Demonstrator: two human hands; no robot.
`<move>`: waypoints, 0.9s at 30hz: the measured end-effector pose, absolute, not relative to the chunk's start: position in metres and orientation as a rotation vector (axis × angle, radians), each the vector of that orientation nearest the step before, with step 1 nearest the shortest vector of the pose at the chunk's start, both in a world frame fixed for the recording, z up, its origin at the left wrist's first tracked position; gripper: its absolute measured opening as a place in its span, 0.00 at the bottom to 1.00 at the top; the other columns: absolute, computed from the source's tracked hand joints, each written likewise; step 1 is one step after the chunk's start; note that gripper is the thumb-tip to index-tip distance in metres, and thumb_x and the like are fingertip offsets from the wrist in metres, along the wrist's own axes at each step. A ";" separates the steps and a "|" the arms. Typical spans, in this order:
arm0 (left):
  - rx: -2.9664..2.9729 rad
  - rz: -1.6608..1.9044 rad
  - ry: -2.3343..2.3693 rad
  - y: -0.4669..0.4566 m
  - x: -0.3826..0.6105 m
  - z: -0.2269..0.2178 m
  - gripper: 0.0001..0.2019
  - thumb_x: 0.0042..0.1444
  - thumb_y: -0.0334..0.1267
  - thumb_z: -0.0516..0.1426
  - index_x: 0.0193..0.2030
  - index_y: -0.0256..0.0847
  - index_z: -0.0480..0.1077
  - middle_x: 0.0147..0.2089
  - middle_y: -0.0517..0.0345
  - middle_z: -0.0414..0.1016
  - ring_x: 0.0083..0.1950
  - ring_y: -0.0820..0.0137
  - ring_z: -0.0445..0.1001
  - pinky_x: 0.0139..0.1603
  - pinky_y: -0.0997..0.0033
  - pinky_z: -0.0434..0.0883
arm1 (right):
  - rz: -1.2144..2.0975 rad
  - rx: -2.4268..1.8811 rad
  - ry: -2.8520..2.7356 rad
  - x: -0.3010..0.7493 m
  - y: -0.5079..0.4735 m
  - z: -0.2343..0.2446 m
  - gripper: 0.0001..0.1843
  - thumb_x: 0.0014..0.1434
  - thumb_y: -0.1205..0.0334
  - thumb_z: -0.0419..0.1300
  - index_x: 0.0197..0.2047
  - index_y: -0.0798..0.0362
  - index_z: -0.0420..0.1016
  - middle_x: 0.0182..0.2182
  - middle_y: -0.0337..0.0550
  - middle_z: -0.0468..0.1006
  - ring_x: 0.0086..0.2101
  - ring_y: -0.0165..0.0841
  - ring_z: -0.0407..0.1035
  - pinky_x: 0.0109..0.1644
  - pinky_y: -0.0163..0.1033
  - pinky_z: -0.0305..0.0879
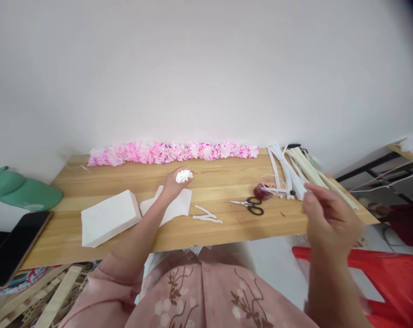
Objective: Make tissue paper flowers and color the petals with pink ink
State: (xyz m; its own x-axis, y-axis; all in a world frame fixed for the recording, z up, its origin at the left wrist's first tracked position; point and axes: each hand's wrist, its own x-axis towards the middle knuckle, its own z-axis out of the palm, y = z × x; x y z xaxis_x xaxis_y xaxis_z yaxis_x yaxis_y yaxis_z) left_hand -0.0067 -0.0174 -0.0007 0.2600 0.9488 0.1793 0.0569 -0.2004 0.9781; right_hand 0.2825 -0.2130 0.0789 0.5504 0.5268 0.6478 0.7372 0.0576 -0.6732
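Observation:
My left hand (175, 183) reaches out over the wooden table (124, 232), closed around a white crumpled paper flower (184, 176). Below it lie a loose white paper sheet (179, 207) and a white stack of paper (108, 217). My right hand (329, 217) hovers at the table's right edge, fingers curled and blurred; it seems to pinch a thin white strip near the bundle of white and cream strips (295, 171). Black-handled scissors (250, 205) and a small dark red object (262, 192) lie between my hands. A few white strip pieces (206, 215) rest near the sheet.
A long row of pink and white paper flowers (172, 152) lines the table's back edge against the wall. A green cap (22, 191) and a dark phone (15, 243) sit at the left. A red plastic chair (394, 278) stands at the right.

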 end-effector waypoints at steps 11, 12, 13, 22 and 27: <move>1.478 1.116 0.946 -0.020 -0.004 -0.002 0.17 0.45 0.40 0.65 0.41 0.37 0.72 0.42 0.50 0.78 0.42 0.66 0.75 0.45 0.65 0.71 | 0.420 -1.734 -0.777 0.351 -0.210 0.005 0.39 0.42 0.48 0.71 0.57 0.48 0.72 0.30 0.36 0.70 0.27 0.27 0.61 0.31 0.37 0.63; 1.473 1.116 0.947 -0.019 -0.004 -0.003 0.17 0.45 0.40 0.65 0.41 0.37 0.72 0.42 0.51 0.78 0.41 0.66 0.75 0.44 0.65 0.71 | 0.405 -1.754 -0.817 0.350 -0.204 0.007 0.39 0.42 0.47 0.70 0.57 0.49 0.72 0.30 0.35 0.70 0.28 0.27 0.62 0.33 0.37 0.63; 1.469 1.117 0.950 -0.018 -0.005 -0.004 0.17 0.44 0.40 0.65 0.41 0.37 0.72 0.42 0.51 0.78 0.41 0.67 0.75 0.44 0.66 0.71 | 0.386 -1.768 -0.849 0.350 -0.199 0.009 0.38 0.42 0.46 0.70 0.57 0.49 0.73 0.29 0.35 0.70 0.28 0.28 0.62 0.33 0.37 0.63; 1.475 1.084 1.011 -0.016 -0.005 -0.007 0.19 0.43 0.40 0.65 0.43 0.37 0.73 0.41 0.52 0.78 0.39 0.68 0.75 0.42 0.67 0.71 | 0.144 -2.010 -1.253 0.347 -0.174 0.040 0.23 0.53 0.43 0.61 0.45 0.50 0.81 0.22 0.36 0.69 0.25 0.29 0.61 0.31 0.36 0.57; 1.510 1.044 1.008 -0.018 -0.007 -0.005 0.18 0.45 0.41 0.64 0.43 0.38 0.73 0.43 0.52 0.78 0.40 0.68 0.74 0.42 0.68 0.70 | 0.205 -2.026 -1.346 0.348 -0.159 0.053 0.24 0.53 0.42 0.60 0.43 0.52 0.80 0.22 0.37 0.72 0.25 0.29 0.63 0.29 0.35 0.56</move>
State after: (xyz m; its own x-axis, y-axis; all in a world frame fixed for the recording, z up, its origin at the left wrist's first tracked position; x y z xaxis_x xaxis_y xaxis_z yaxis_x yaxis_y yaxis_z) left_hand -0.0066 -0.0184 -0.0047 0.2797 0.9522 0.1228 0.0888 -0.1530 0.9842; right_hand 0.3483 -0.1587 0.0533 0.4513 0.8615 0.2325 0.7532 -0.2280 -0.6171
